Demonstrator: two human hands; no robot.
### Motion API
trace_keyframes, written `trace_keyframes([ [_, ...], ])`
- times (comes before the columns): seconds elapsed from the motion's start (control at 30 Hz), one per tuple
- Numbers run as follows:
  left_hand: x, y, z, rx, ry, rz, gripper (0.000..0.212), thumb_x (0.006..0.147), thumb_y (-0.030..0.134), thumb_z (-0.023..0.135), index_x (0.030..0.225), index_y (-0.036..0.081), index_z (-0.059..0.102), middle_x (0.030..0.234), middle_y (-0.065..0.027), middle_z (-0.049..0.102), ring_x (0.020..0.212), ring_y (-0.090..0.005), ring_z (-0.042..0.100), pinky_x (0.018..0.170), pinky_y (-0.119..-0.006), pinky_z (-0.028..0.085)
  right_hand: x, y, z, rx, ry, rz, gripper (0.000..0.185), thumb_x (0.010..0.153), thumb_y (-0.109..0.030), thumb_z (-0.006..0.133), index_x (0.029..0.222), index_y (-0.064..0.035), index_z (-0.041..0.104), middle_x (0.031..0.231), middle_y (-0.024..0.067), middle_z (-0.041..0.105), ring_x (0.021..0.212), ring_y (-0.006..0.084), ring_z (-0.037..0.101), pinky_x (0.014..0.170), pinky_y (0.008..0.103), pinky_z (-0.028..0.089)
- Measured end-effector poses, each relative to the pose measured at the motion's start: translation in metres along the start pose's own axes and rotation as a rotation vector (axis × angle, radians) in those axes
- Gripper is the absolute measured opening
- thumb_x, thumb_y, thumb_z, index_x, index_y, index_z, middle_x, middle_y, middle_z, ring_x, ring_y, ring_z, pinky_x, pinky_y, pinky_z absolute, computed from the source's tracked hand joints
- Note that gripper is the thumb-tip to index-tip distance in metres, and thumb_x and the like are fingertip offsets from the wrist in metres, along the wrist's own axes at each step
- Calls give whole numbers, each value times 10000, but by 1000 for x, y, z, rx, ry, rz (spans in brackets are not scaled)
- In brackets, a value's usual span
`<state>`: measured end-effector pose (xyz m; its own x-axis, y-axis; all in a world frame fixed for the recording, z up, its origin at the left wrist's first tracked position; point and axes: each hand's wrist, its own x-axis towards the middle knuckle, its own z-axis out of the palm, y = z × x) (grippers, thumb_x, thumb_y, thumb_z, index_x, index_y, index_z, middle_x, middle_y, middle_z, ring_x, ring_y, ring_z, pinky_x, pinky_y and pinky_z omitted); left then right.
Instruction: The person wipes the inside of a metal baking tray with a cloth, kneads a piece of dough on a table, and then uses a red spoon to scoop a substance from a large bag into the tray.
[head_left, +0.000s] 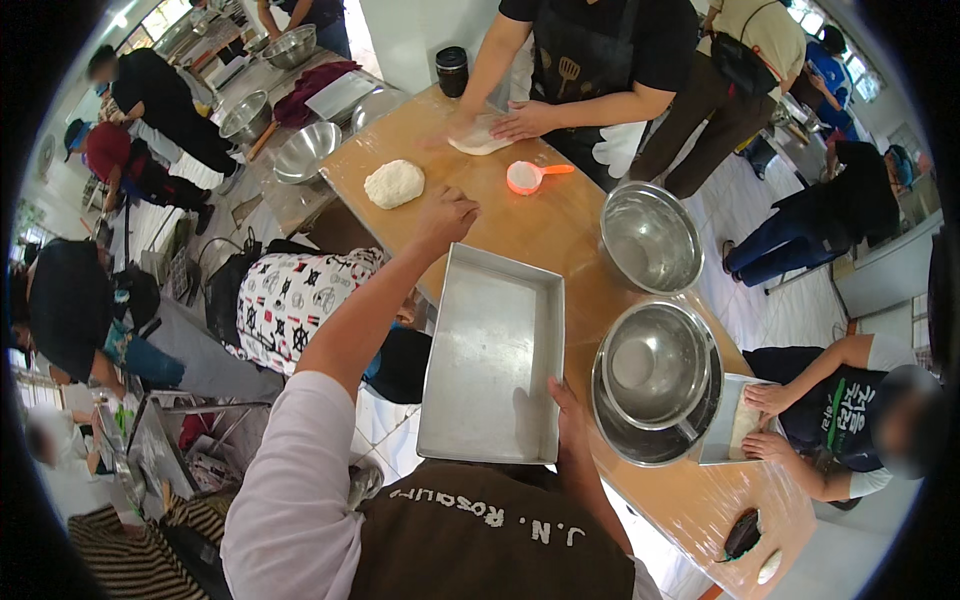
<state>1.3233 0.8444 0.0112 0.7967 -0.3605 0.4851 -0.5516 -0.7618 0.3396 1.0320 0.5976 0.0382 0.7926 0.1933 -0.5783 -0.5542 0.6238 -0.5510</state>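
Note:
An empty rectangular metal baking pan (491, 360) is held up before me, over the near edge of the table. My right hand (570, 412) grips its right side wall, thumb over the rim. My left hand (448, 214) is beyond the pan's far left corner, above the table, its fingers curled; whether it holds anything is not visible. A rough lump of dough (394, 184) lies to the left of that hand. Beyond and to the right is an orange measuring cup (523, 178) with white contents.
Across the wooden table (517, 217), a person presses flattened dough (480, 136). Metal bowls (651, 238) (652, 367) line the right side. A person at right handles dough in another pan (712, 427). A black tumbler (451, 71) stands at the far corner.

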Motion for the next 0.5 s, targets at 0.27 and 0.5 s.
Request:
trace_keyframes([
  [0.27,77,-25,71,284,-178,93,237,791,198,644,1019,168,698,976,-35,576,1015,-234,497,892,-410,389,26,14,-1,-95,151,-132,634,923,-255,514,1456,-33,252,1405,139,392,1252,258,414,1037,368,337],
  [0.5,101,-38,112,369,-273,169,309,735,222,703,1044,218,708,1023,-37,561,1098,-245,470,907,-434,381,41,14,-11,-107,116,-193,641,925,-262,523,1455,-26,251,1415,132,386,1274,239,392,1054,355,310],
])
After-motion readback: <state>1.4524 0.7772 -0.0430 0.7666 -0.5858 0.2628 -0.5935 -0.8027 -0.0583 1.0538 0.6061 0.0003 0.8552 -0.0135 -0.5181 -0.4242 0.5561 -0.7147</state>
